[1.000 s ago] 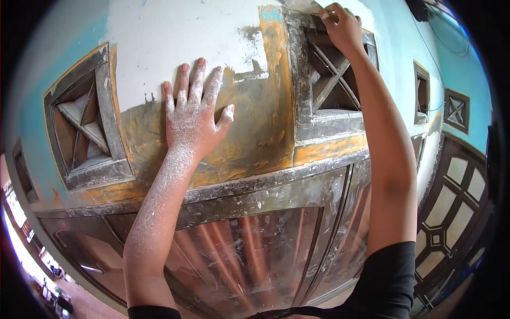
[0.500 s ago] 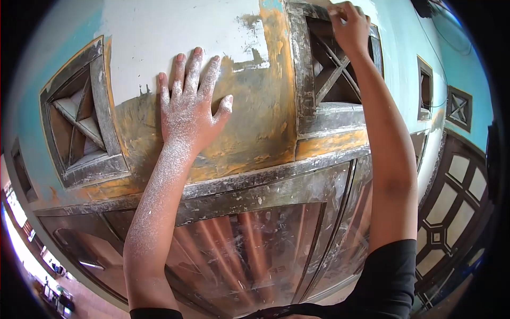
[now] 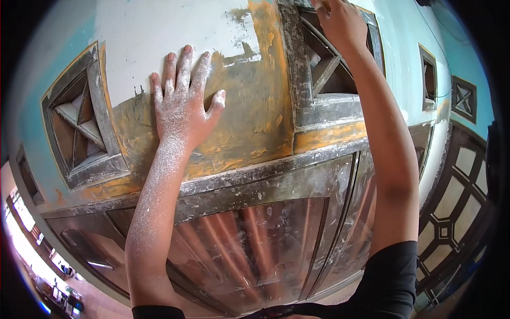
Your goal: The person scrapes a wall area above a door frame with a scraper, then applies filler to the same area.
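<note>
- Readable text, labels, brands, numbers, signs: none.
- Wall (image 3: pixel 159 32): paint and filler patches only, no lettering.
- Vent frame (image 3: pixel 295 69): no marking can be read.
- Glass pane (image 3: pixel 255 250): smears and specks, no label can be read.
- Street (image 3: pixel 50 279) at the lower left: too small and blurred to read anything.
</note>
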